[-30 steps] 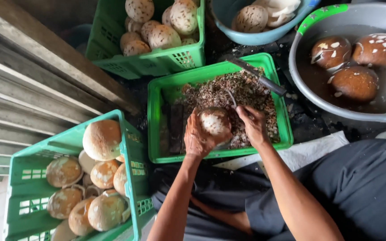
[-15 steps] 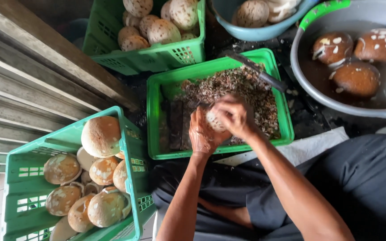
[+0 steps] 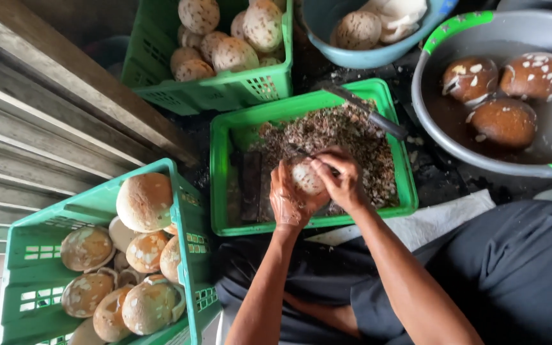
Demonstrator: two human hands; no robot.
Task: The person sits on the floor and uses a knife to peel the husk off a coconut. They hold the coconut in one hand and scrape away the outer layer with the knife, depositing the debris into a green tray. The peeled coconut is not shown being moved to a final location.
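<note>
Here the left hand (image 3: 289, 203) cups a pale round coconut (image 3: 306, 177) over the green tray (image 3: 225, 172), right hand (image 3: 343, 182) gripping its top, so shavings (image 3: 352, 137) collect below

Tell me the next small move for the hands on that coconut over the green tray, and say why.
Probably turn the coconut a little in the left hand to bring unpeeled brown skin under the right hand. Both hands close on it above the green tray, which is already full of brown shavings; the face showing is pale, so that part looks done. The blade itself is hard to make out.
</note>
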